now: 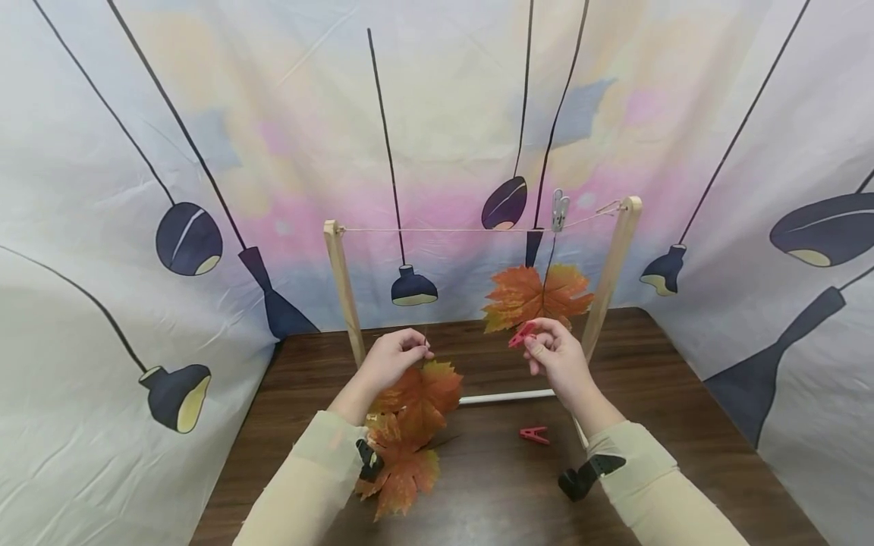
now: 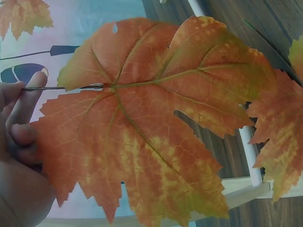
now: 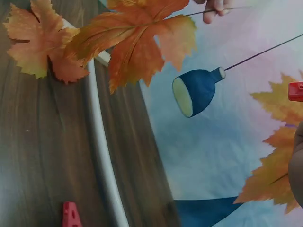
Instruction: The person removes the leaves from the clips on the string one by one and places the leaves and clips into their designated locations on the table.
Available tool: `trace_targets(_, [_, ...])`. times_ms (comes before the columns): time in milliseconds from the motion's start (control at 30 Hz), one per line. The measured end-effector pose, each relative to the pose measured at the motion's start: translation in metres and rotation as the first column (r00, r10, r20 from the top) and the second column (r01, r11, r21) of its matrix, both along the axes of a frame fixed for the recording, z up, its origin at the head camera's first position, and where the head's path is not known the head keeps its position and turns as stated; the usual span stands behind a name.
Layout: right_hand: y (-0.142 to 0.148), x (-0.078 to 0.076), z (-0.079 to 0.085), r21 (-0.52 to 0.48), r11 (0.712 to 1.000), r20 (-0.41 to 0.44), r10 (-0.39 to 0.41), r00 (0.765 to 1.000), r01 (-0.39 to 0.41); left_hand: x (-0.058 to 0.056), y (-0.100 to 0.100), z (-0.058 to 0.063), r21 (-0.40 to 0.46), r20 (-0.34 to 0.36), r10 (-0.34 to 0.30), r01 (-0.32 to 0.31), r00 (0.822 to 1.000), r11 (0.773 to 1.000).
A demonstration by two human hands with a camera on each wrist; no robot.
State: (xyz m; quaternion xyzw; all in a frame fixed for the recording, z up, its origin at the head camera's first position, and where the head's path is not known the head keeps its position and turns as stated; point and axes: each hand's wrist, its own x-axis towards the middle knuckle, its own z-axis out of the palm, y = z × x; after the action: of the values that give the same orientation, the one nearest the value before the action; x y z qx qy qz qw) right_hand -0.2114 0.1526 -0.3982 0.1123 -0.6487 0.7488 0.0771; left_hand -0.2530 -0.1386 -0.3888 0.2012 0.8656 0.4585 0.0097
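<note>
My left hand [image 1: 396, 355] pinches the thin stem of an orange artificial maple leaf [image 2: 142, 113], which hangs below the fingers. In the head view my right hand [image 1: 554, 353] holds a red clothespin [image 1: 522, 334] between thumb and fingers, in front of a second maple leaf [image 1: 536, 294]. That leaf hangs by its stem from a white clothespin [image 1: 560, 211] on the string [image 1: 444, 230]. Another maple leaf [image 1: 403, 474] lies on the table below my left hand. A second red clothespin [image 1: 534, 434] lies on the table, nearer to me than the white bar.
Two wooden posts [image 1: 344, 292] carry the string. Between them a white bar [image 1: 507, 396] runs low across the dark wood table [image 1: 492, 500]. A cloth backdrop [image 1: 437, 114] printed with lamps surrounds the table at the back and sides.
</note>
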Motion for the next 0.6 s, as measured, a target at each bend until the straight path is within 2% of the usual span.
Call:
trace_targets(167, [0.003,0.0,-0.011,-0.011,1.0,0.012,-0.011,1.0,0.012,0.0,-0.004,0.001,-0.036,-0.023,-0.017,0.016,1.0,0.999])
trace_targets(333, [0.008,0.001,-0.019,-0.024,0.999,0.005,-0.032,0.999,0.032,0.002,-0.007,0.0,-0.083,-0.067,0.001,-0.007,0.998,0.996])
trace_targets(600, [0.013,0.003,-0.029,-0.101,0.994,0.071,-0.031,0.997,0.038,0.003,-0.007,-0.006,-0.072,-0.026,0.034,-0.035,0.999,0.997])
